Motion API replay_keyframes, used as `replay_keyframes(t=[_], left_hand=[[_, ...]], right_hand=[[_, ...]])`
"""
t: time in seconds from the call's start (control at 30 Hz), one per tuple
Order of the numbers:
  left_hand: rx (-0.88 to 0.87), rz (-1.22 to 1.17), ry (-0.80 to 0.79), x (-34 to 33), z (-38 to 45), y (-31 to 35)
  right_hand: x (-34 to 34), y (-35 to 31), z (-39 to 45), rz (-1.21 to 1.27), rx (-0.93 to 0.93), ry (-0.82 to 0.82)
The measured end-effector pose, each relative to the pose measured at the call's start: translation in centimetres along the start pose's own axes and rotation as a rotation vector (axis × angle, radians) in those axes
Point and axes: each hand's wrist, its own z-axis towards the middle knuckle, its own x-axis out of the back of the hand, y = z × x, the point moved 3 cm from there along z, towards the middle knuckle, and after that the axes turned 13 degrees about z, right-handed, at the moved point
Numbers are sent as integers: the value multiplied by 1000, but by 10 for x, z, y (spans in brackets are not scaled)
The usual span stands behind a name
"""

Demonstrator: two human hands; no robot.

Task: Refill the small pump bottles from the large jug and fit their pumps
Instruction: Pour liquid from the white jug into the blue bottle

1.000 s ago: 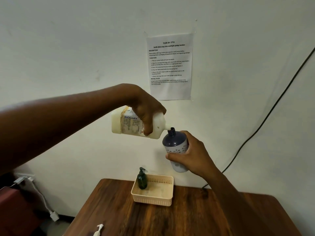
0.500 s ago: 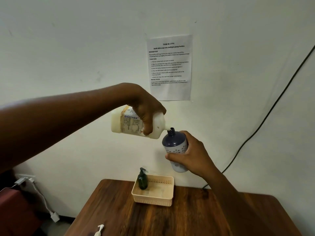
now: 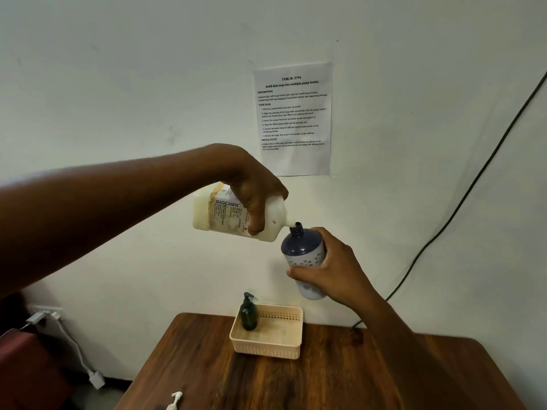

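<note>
Two hands were up in the air, high over the brown table (image 3: 325, 380). There was lots of free room around them, with only the white wall behind. The table's back edge was by the wall, and its left edge ran down to the bottom of the picture.

My left hand (image 3: 256, 196) was wrapped tight around the big white jug (image 3: 220, 216). My thumb lay across its front, next to the label. The jug was tipped on its side, with its spout pointing right and a bit down. The spout touched the open mouth of the small blue bottle (image 3: 302, 250).

My right hand (image 3: 334, 273) was closed around that bottle from the right side. My fingers went round its lower half, and the dark top half stuck out above them. The bottle leaned a little to the left, toward the jug. It had no pump on it.

My left arm reached in from the left side, long and almost flat, with the wrist bent down. My right arm came up from the bottom right corner.

Far below my hands, a small tan basket (image 3: 291, 344) sat on the table near the back edge. A green pump bottle (image 3: 248, 316) stood up straight in its left back corner, with its pump on. A white pump (image 3: 174, 400) lay near the left edge of the table, well apart from the basket. A sheet of paper (image 3: 294, 119) hung on the wall above my hands, and a black wire (image 3: 461, 199) ran down the wall on the right.
</note>
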Motion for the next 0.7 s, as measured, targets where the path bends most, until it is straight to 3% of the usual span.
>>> replay_keyframes(t=[0.7], left_hand=[[-3,18,-11,8,-2,2]], right_hand=[[2,-4,1,0,17,5]])
